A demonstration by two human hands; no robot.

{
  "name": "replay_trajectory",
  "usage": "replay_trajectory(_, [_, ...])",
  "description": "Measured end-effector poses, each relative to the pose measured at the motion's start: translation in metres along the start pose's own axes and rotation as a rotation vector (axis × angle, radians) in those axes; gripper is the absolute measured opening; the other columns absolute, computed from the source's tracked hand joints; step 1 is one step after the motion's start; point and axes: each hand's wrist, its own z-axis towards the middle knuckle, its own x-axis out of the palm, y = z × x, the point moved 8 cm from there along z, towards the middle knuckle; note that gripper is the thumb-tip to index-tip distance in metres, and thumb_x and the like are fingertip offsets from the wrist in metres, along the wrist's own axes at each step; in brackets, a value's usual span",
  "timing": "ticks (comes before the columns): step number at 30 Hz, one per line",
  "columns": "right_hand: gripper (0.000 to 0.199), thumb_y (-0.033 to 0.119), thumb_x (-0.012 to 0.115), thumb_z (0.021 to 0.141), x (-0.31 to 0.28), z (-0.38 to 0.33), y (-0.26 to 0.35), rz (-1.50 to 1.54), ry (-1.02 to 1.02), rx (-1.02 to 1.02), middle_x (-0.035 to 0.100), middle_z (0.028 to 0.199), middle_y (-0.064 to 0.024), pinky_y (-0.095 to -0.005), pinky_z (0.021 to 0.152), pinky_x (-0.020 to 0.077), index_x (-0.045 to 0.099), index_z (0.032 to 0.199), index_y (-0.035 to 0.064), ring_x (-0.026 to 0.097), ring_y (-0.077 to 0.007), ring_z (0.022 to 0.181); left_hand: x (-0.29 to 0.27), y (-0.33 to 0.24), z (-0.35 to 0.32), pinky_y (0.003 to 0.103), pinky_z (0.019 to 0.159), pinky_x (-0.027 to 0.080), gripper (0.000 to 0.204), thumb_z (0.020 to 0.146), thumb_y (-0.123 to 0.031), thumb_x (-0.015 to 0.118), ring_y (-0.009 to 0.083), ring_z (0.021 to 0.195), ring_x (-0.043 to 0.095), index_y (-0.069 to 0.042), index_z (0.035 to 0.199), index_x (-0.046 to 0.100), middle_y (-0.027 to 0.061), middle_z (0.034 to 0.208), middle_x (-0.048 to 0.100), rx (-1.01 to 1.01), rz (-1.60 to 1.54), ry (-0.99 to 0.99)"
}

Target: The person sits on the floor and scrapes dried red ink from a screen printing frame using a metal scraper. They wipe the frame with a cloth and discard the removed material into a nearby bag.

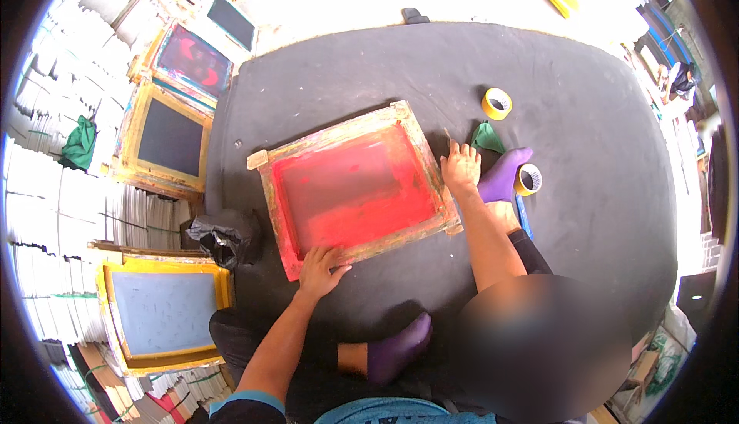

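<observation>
A wooden screen-printing frame (354, 251) smeared with red ink lies flat and slightly turned on the dark padded surface. My left hand (318, 270) rests on its near left edge, fingers over the rim and thumb apart. Beside the frame's right edge, my right hand (461, 170) has its fingers curled around a thin brown stick-like piece (446, 135); its exact kind is unclear. A green cloth scrap (486, 138) lies just beyond that hand. Two rolls of yellow tape (487, 104) (529, 179) stand to its right.
My purple-socked feet (399, 348) (504, 175) rest on the dark surface (593, 139). A blue strip-like thing (524, 218) lies by my right ankle. At left are more framed screens (123, 143), a black plastic bag (223, 238) and paper stacks (46, 201). A blurred patch covers the lower right.
</observation>
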Motion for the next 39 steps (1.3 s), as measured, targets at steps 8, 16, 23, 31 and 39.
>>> replay_trajectory(8, [0.027, 0.023, 0.075, 0.089, -0.034, -0.152, 0.115, 0.427, -0.259, -0.681, 0.070, 0.098, -0.0114, -0.0451, 0.087, 0.0539, 0.072, 0.111, 0.0080, 0.065, -0.0334, 0.098, -0.009, 0.000, -0.003, 0.049, 0.099, 0.048, 0.055, 0.080, -0.028, 0.086, 0.0367, 0.114, 0.059, -0.007, 0.127, 0.066, 0.0134, 0.121, 0.064, 0.028, -0.120, -0.054])
replay_trajectory(16, [0.023, 0.024, 0.073, 0.087, -0.018, -0.238, 0.155, 0.398, -0.194, -0.805, 0.065, 0.104, -0.0041, -0.0443, 0.094, 0.0512, 0.072, 0.106, 0.0122, 0.062, -0.0258, 0.106, -0.031, -0.008, -0.023, 0.048, 0.104, 0.045, 0.057, 0.078, -0.025, 0.086, 0.0353, 0.120, 0.056, -0.008, 0.128, 0.065, 0.0113, 0.126, 0.061, 0.011, 0.021, -0.162])
replay_trajectory(23, [0.027, 0.017, 0.069, 0.082, -0.014, -0.233, 0.167, 0.331, -0.151, -0.902, 0.062, 0.099, -0.0031, -0.0427, 0.090, 0.0513, 0.073, 0.109, 0.0175, 0.061, -0.0251, 0.101, -0.028, -0.004, -0.029, 0.047, 0.103, 0.046, 0.053, 0.079, -0.022, 0.085, 0.0339, 0.119, 0.056, -0.007, 0.126, 0.067, 0.0105, 0.126, 0.061, -0.015, -0.055, -0.187])
replay_trajectory(31, [0.019, 0.018, 0.066, 0.082, 0.000, -0.226, 0.173, 0.240, -0.228, -0.986, 0.061, 0.095, -0.0040, -0.0414, 0.082, 0.0497, 0.069, 0.101, 0.0145, 0.061, -0.0253, 0.096, -0.033, -0.003, -0.025, 0.047, 0.099, 0.048, 0.045, 0.081, -0.022, 0.083, 0.0347, 0.113, 0.060, -0.006, 0.121, 0.068, 0.0115, 0.121, 0.064, -0.023, -0.080, -0.225])
replay_trajectory(39, [0.016, 0.022, 0.063, 0.089, 0.012, -0.214, 0.176, 0.229, -0.227, -0.906, 0.062, 0.093, -0.0066, -0.0420, 0.080, 0.0497, 0.063, 0.100, 0.0103, 0.063, -0.0264, 0.090, -0.027, -0.021, 0.002, 0.044, 0.086, 0.051, 0.026, 0.086, -0.023, 0.078, 0.0288, 0.101, 0.062, -0.009, 0.108, 0.072, 0.0060, 0.103, 0.065, 0.022, -0.004, -0.249])
